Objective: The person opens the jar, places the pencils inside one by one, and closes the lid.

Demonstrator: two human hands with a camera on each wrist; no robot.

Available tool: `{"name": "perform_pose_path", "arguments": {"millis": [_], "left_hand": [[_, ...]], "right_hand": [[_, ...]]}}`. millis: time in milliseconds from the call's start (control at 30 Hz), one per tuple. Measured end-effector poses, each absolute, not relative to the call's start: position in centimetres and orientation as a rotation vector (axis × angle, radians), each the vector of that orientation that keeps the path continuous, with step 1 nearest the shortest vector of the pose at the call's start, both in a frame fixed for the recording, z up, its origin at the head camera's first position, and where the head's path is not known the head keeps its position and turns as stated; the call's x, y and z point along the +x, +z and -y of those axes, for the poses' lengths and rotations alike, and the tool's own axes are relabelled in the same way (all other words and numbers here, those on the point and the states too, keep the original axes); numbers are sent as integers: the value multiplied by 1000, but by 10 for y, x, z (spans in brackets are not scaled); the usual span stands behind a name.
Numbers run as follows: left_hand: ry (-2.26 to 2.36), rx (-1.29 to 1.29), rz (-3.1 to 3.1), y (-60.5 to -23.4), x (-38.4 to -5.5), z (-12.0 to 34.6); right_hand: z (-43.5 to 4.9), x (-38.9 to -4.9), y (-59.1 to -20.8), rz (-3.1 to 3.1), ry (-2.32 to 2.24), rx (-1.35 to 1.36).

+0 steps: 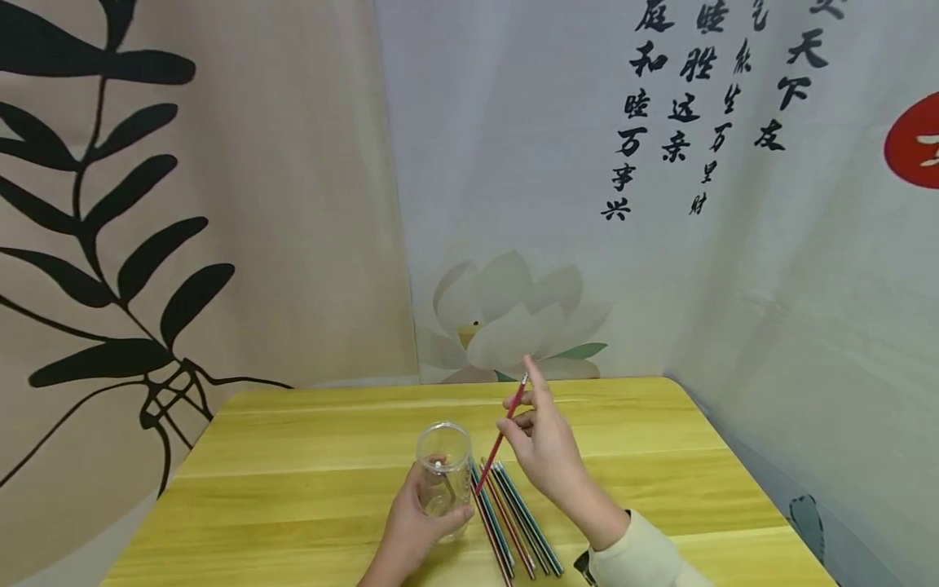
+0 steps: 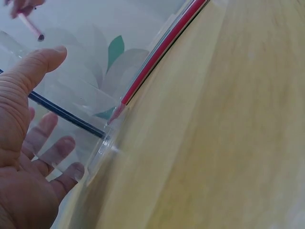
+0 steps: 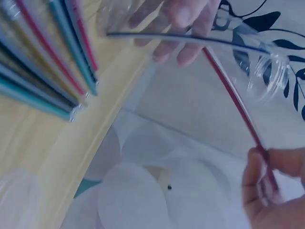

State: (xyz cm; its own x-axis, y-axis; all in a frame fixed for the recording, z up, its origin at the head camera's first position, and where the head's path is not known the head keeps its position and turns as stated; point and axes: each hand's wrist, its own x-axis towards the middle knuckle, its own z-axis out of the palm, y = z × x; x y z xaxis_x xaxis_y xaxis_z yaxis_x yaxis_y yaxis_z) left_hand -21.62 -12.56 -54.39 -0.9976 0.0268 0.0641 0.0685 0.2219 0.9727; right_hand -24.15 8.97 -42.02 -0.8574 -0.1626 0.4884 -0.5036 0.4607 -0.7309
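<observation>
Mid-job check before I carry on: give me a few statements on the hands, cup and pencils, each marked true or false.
1. The left hand grips the clear cup. True.
2. The right hand holds a red pencil. True.
3. The clear cup is empty. False: a dark pencil is inside it.
4. In the head view, several other pencils lie on the table to the cup's right. True.
5. The clear cup is held mouth down. False: its open mouth faces up.
</observation>
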Motion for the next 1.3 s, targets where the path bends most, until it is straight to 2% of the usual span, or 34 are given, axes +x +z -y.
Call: {"name": "perform_pose_path", "arguments": {"millis": [233,667,1300], "left_hand": [[-1962,-114,2381,-545,-217,127],[-1960,-125,2410,-543,-215,129],[-1976,-111,2402,-544,-217,131]], "right_hand": [[-68,-238,-427,2199,1201,846],[-68,-235,-401,1808,1483,828],[-61,-232,-379,1485,1348,1019]]}}
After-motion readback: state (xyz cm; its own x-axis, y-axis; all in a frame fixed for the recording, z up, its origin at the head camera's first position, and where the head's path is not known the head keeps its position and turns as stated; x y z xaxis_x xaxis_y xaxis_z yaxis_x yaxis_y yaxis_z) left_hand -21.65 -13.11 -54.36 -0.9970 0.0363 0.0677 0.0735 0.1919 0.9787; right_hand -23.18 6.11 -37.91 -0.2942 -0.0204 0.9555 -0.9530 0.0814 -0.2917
